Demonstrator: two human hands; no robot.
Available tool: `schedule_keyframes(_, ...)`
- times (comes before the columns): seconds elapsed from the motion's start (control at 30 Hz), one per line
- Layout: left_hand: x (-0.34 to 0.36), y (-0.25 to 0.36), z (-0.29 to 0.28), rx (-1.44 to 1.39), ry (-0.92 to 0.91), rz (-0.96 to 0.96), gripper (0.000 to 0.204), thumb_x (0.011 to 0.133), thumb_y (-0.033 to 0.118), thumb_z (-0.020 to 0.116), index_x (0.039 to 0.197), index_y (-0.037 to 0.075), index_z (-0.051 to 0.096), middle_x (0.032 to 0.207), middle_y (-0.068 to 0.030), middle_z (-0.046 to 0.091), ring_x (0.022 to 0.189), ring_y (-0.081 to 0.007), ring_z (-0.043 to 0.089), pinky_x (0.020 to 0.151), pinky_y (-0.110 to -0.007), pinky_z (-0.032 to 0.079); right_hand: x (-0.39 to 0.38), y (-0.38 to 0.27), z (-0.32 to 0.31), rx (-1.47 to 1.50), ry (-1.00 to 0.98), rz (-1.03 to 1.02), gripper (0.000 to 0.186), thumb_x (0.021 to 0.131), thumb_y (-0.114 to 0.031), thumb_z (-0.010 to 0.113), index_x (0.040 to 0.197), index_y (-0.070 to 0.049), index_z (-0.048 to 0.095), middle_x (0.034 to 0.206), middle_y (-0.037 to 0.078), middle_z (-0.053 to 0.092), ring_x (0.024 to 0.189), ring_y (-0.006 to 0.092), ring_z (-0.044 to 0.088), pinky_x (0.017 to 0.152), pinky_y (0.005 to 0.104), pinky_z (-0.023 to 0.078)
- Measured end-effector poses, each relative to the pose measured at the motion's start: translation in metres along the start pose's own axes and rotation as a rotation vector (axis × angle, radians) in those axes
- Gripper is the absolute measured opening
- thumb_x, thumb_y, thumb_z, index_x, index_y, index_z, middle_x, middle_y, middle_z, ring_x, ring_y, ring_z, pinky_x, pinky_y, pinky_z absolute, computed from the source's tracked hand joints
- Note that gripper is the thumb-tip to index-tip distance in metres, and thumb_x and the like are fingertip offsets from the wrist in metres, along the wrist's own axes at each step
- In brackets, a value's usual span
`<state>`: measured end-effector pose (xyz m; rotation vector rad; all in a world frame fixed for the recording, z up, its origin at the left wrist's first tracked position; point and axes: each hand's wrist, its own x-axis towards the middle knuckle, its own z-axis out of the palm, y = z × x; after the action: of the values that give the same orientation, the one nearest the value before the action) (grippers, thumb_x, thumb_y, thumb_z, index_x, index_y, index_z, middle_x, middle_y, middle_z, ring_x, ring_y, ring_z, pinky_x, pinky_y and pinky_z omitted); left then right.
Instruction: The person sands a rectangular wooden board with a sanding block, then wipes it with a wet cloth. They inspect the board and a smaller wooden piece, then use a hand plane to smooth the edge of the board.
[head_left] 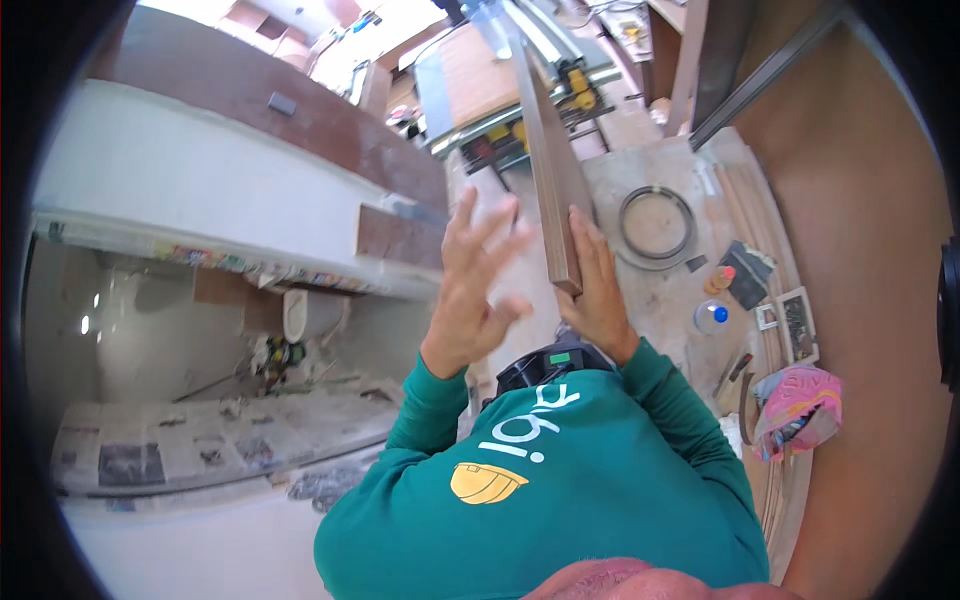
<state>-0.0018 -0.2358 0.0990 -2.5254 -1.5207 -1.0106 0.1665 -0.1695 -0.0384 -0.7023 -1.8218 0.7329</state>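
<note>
A long wooden board (548,170) stretches away from my body, its near end in front of my waist. My right hand (598,295) supports this near end, with the fingers laid along the right side and the thumb low by the end. To the left of the board, my left hand (478,285) is raised in the air, fingers spread and slightly blurred. It appears apart from the board and holds nothing. The far part of the board reaches past a work table with yellow-and-black tool parts (580,90).
A coil of dark tubing or cable (656,222) lies on the floor at right. Near it are a blue-capped bottle (711,317), an orange-capped bottle (720,279) and a pink plastic bag (797,412). A brown panel (870,300) borders the right; a white-and-brown wall (200,140) stands left.
</note>
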Motion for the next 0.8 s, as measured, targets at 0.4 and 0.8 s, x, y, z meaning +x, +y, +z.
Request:
schedule_keyframes(0.4, 0.038, -0.09, 0.053, -0.399, -0.233, 0.674, 0.092, 0.088, 0.082, 0.045, 0.152, 0.018, 0.058, 0.158, -0.0121, 0.053, 0.153, -0.0356, 0.041, 0.129, -0.051, 0.024, -0.019, 0.003, 0.002, -0.001, -0.019, 0.236, 0.075, 0.09, 0.001, 0.067, 0.158, 0.0, 0.035, 0.155, 0.027, 0.045, 0.145, 0.0469, 0.043, 0.117, 0.0472, 0.041)
schedule_keyframes(0.8, 0.204, -0.318, 0.079, 0.334, 0.099, 0.372, 0.036, 0.103, 0.025, 0.063, 0.132, 0.006, 0.068, 0.15, -0.0159, 0.059, 0.142, -0.0359, 0.05, 0.104, -0.052, 0.046, -0.024, -0.016, 0.023, 0.101, 0.313, 0.491, 0.052, 0.097, -0.006, 0.068, 0.145, 0.008, 0.053, 0.127, 0.018, 0.069, 0.117, 0.0224, 0.065, 0.101, 0.0338, 0.051)
